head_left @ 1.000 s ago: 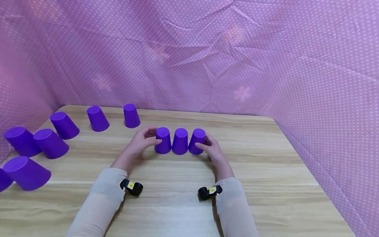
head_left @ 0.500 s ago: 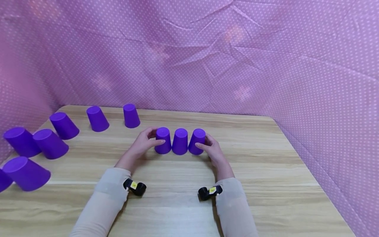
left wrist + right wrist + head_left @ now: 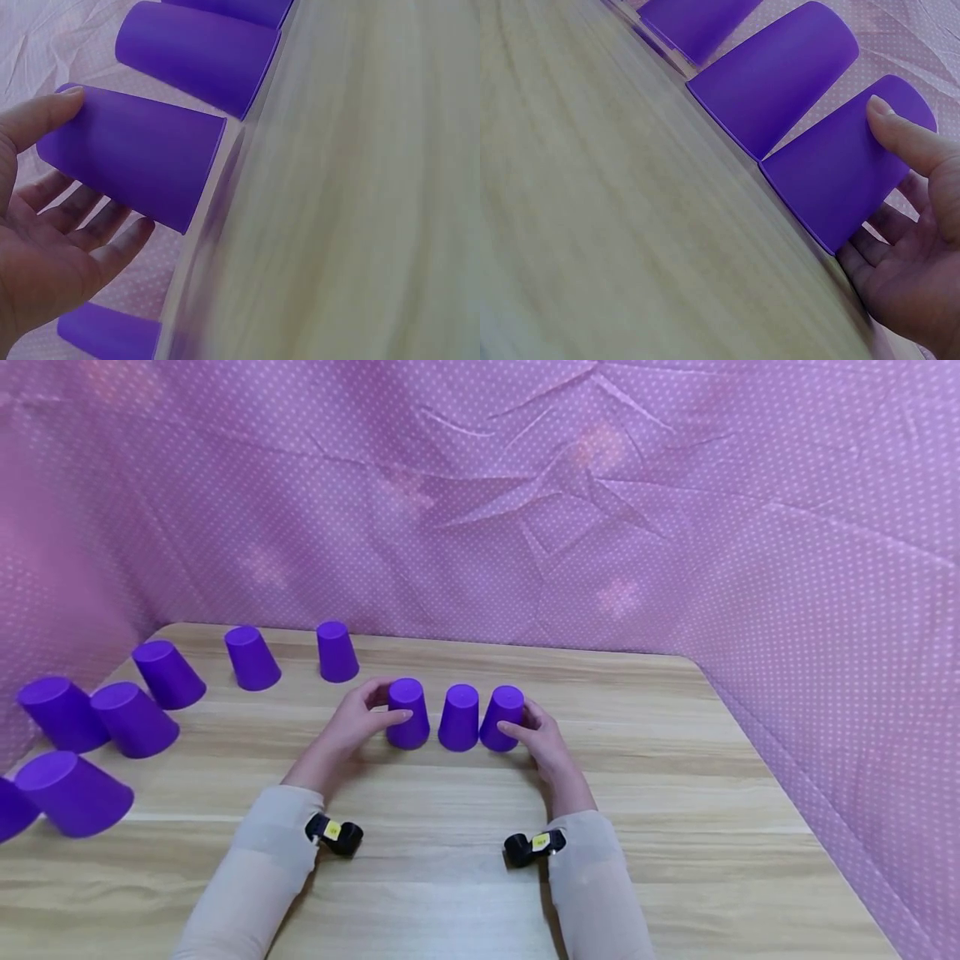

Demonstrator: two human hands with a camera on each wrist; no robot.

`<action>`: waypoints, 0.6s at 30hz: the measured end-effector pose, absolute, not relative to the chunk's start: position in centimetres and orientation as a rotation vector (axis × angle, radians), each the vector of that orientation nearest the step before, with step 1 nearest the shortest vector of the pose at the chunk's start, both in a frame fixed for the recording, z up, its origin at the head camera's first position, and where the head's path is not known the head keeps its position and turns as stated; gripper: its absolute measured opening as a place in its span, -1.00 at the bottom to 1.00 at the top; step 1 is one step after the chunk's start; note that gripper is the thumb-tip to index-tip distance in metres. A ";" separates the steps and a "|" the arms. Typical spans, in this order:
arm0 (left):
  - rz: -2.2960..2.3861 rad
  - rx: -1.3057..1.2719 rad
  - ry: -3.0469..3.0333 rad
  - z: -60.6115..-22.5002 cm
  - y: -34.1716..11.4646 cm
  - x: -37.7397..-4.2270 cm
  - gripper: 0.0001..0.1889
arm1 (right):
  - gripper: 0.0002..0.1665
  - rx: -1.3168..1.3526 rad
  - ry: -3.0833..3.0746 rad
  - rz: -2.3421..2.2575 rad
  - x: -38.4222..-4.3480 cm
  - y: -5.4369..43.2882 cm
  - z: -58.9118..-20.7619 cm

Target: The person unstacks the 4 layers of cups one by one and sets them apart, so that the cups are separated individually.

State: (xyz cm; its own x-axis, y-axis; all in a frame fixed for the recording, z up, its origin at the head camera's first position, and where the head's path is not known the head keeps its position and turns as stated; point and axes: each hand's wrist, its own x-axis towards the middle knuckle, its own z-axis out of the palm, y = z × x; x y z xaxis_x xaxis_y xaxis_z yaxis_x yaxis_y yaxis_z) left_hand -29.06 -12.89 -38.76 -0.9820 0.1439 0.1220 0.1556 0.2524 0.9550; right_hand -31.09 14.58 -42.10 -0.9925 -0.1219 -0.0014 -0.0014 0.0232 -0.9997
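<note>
Three upside-down purple cups stand in a row mid-table in the head view. My left hand [image 3: 360, 718] grips the left cup [image 3: 408, 720], thumb on the near side and fingers behind. In the left wrist view that cup [image 3: 139, 157] appears raised slightly off the table, with a thin gap below its rim. A small space separates it from the middle cup [image 3: 459, 720]. My right hand [image 3: 542, 735] holds the right cup [image 3: 497, 714], thumb in front. Down on the table, the right cup [image 3: 847, 169] touches or nearly touches the middle cup [image 3: 776, 79] at the rim.
More upside-down purple cups stand along the left and back left of the wooden table [image 3: 712, 793], such as the back cup [image 3: 337, 653] and a near-left cup [image 3: 75, 797]. A pink dotted cloth [image 3: 480, 527] hangs around the table.
The left hand has shifted left with its cup, opening a space beside the middle cup. The right hand and the other two row cups stay put; the head view has shifted slightly.
</note>
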 end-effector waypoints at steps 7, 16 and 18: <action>-1.843 -0.246 -2.503 -38.4 -15.1 -28.4 -0.35 | -0.36 -0.135 2.182 -2.142 -31.1 14.6 -42.2; -1.859 -0.175 -2.455 -38.6 -18.4 -27.7 -0.31 | -0.35 -0.137 2.185 -2.127 -31.1 14.5 -42.2; -1.827 -0.152 -2.446 -39.5 -19.5 -28.1 -0.31 | -0.35 -0.131 2.183 -2.120 -31.1 14.4 -42.2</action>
